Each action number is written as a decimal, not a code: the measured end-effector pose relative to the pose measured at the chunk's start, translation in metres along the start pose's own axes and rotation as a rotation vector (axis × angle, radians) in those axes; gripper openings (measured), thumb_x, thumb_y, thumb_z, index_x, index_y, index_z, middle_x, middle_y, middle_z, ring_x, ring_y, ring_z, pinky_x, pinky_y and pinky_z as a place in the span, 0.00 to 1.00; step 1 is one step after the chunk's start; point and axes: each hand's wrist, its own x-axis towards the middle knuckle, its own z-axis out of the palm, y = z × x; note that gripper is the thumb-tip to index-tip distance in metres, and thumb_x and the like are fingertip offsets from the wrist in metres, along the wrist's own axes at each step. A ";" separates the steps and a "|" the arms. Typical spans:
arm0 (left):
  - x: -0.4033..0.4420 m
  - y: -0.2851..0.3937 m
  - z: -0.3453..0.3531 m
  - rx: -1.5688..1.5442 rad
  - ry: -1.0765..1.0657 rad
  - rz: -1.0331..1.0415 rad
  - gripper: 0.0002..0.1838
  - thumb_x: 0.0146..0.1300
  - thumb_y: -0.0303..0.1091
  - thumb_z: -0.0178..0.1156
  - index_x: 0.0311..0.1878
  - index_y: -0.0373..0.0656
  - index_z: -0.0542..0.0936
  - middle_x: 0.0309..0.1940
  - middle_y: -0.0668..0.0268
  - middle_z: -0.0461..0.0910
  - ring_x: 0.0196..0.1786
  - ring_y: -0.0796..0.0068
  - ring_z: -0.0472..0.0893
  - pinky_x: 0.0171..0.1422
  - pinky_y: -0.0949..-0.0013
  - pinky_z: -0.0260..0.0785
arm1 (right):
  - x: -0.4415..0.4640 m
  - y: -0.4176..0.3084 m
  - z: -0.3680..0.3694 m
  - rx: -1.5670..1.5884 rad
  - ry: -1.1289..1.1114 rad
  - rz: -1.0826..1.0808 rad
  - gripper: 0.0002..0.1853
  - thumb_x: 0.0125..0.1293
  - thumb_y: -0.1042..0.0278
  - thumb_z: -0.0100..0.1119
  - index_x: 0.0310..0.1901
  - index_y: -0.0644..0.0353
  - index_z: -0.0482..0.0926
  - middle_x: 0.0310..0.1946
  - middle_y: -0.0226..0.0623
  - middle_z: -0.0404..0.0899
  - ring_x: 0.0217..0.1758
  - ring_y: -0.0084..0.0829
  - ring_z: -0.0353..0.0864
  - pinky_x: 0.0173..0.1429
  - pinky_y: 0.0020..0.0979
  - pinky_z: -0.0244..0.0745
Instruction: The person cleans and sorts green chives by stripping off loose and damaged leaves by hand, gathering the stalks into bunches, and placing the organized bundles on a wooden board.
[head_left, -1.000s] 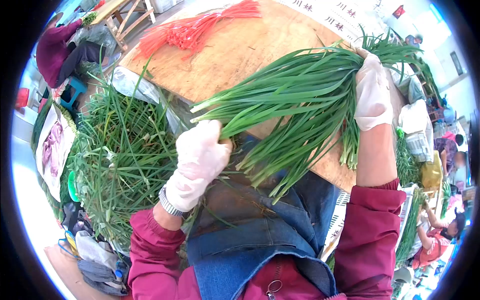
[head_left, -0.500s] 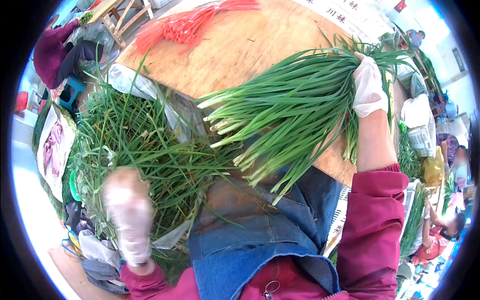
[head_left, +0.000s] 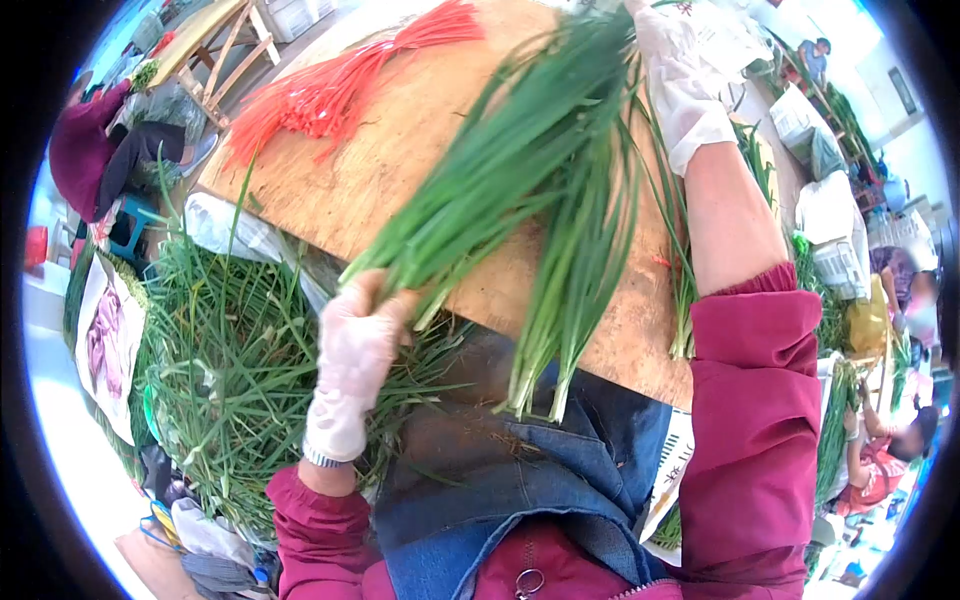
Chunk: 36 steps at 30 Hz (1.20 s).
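A large bunch of garlic chives (head_left: 520,160) stretches slantwise over the wooden table, its leaf end blurred near the top. My left hand (head_left: 352,350), in a thin translucent glove, is closed around the pale stem ends of the bunch. At the leafy far end, my gloved right hand (head_left: 675,80) grips the chives; leaves and the frame edge partly hide its fingers. Some stems hang apart from the main bunch, their white ends down by the table's front edge.
Red strips or ties (head_left: 320,105) lie on the wooden table (head_left: 420,150) at the far left. A heap of loose green leaves (head_left: 230,370) fills the left side. Other people sit working at the far left and at the right edge.
My left hand has come up from the leaf heap to the stem ends and closed on them. My right hand has moved away and left, swinging the bunch more lengthwise.
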 end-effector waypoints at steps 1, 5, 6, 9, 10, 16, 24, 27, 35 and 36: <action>0.007 -0.007 -0.008 0.260 0.124 0.212 0.16 0.57 0.30 0.59 0.48 0.34 0.75 0.31 0.59 0.79 0.29 0.70 0.77 0.34 0.71 0.69 | 0.003 0.019 0.011 -0.428 0.007 -0.356 0.10 0.54 0.71 0.55 0.36 0.67 0.77 0.23 0.41 0.77 0.23 0.31 0.79 0.26 0.33 0.74; -0.010 0.001 -0.009 0.982 0.561 0.779 0.17 0.53 0.28 0.62 0.47 0.36 0.75 0.39 0.51 0.76 0.42 0.53 0.76 0.48 0.61 0.69 | -0.073 -0.030 -0.121 0.637 -0.204 0.339 0.19 0.57 0.60 0.60 0.49 0.57 0.76 0.31 0.42 0.81 0.31 0.32 0.79 0.37 0.27 0.75; -0.020 0.006 -0.003 0.971 0.628 0.878 0.17 0.52 0.25 0.63 0.46 0.37 0.76 0.36 0.53 0.77 0.40 0.53 0.76 0.46 0.61 0.70 | -0.096 -0.030 -0.143 0.547 -0.303 0.264 0.16 0.59 0.62 0.58 0.45 0.63 0.77 0.27 0.38 0.80 0.29 0.27 0.76 0.37 0.28 0.72; -0.043 0.004 0.022 0.626 0.134 0.985 0.13 0.50 0.23 0.63 0.41 0.39 0.77 0.29 0.57 0.76 0.31 0.58 0.77 0.33 0.63 0.72 | -0.178 -0.032 -0.167 0.705 -0.460 0.507 0.17 0.56 0.61 0.63 0.39 0.66 0.77 0.24 0.36 0.79 0.25 0.23 0.75 0.30 0.24 0.70; -0.053 0.004 0.037 0.580 -0.041 0.868 0.07 0.53 0.24 0.61 0.37 0.40 0.78 0.27 0.60 0.77 0.31 0.61 0.77 0.35 0.63 0.70 | -0.205 -0.025 -0.164 0.719 -0.510 0.546 0.19 0.54 0.59 0.66 0.38 0.68 0.76 0.24 0.37 0.80 0.26 0.28 0.78 0.35 0.27 0.73; -0.070 -0.010 0.103 0.823 -0.200 0.663 0.10 0.52 0.37 0.63 0.32 0.42 0.77 0.22 0.58 0.75 0.24 0.56 0.77 0.28 0.59 0.69 | -0.265 -0.046 -0.149 0.543 -0.702 0.560 0.31 0.48 0.56 0.70 0.47 0.70 0.70 0.23 0.40 0.77 0.26 0.30 0.77 0.32 0.31 0.72; -0.048 -0.016 0.107 0.517 -0.276 0.447 0.08 0.57 0.33 0.58 0.30 0.36 0.79 0.21 0.58 0.77 0.20 0.65 0.75 0.27 0.67 0.66 | -0.300 -0.037 -0.169 0.695 -0.611 0.639 0.32 0.49 0.52 0.68 0.47 0.72 0.71 0.24 0.47 0.78 0.29 0.43 0.81 0.34 0.37 0.74; -0.044 0.011 0.101 0.240 -0.459 0.026 0.07 0.56 0.31 0.58 0.29 0.36 0.79 0.17 0.74 0.70 0.21 0.86 0.66 0.25 0.78 0.58 | -0.317 -0.036 -0.182 0.699 -0.746 0.653 0.32 0.48 0.52 0.69 0.46 0.71 0.71 0.25 0.45 0.79 0.29 0.40 0.81 0.35 0.36 0.74; -0.032 0.042 0.097 0.280 -0.513 0.215 0.06 0.55 0.30 0.55 0.27 0.39 0.79 0.12 0.78 0.64 0.16 0.90 0.59 0.19 0.79 0.46 | -0.326 -0.056 -0.172 0.775 -0.664 0.593 0.32 0.48 0.59 0.69 0.51 0.70 0.69 0.22 0.38 0.77 0.26 0.37 0.80 0.33 0.35 0.73; -0.030 0.044 0.094 0.299 -0.497 0.280 0.06 0.55 0.30 0.55 0.27 0.39 0.79 0.12 0.78 0.63 0.15 0.90 0.59 0.18 0.79 0.45 | -0.328 -0.057 -0.168 0.764 -0.632 0.576 0.30 0.49 0.61 0.69 0.51 0.70 0.69 0.22 0.38 0.77 0.26 0.37 0.80 0.33 0.35 0.73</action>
